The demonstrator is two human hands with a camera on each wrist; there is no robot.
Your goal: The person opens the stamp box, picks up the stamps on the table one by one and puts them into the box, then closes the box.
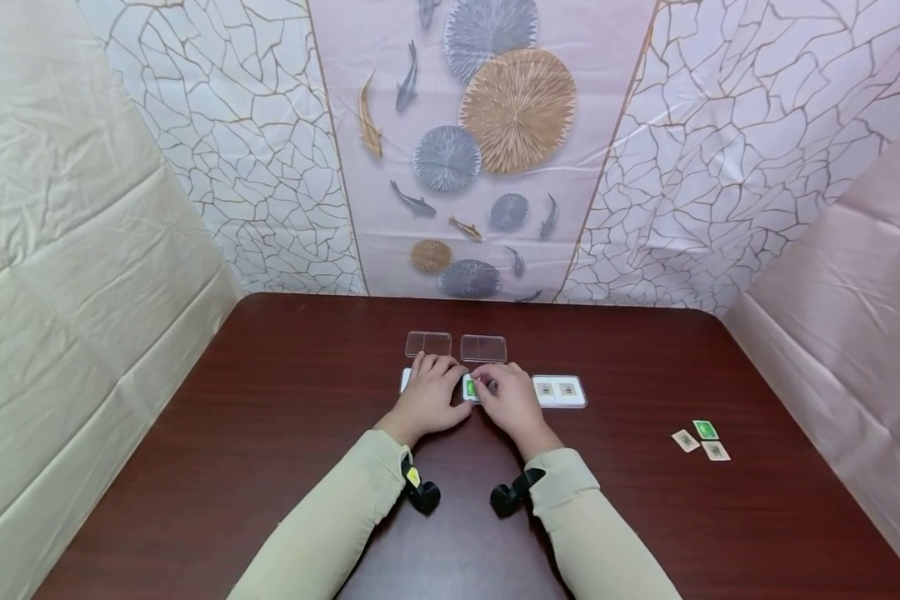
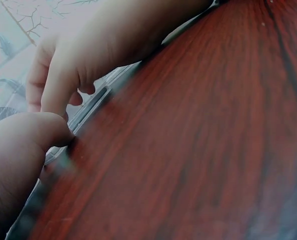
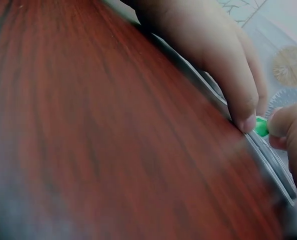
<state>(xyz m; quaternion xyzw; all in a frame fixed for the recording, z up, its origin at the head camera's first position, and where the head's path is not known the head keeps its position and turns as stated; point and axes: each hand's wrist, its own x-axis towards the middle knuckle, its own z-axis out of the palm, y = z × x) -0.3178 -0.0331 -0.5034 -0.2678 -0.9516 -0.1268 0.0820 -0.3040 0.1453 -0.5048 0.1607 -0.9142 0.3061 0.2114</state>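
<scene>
My left hand (image 1: 429, 394) lies over a white case (image 1: 405, 379), most of which it hides. Its thumb and index finger hold the near and far edges of a middle white case (image 1: 466, 395). Between the thumb and fingers of my right hand (image 1: 512, 406) I pinch a small green stamp-like piece (image 3: 261, 126), right at the middle case's surface. That hand covers the case's right part. To its right lies another white case (image 1: 560, 402) with two small beige pieces (image 1: 544, 390) in it.
Behind the cases lie two clear lids (image 1: 428, 343). Farther right on the dark wooden table (image 1: 622, 500) are a loose green piece (image 1: 706, 429) and two beige ones (image 1: 686, 441). Fabric walls (image 1: 270, 167) stand at the back and both sides.
</scene>
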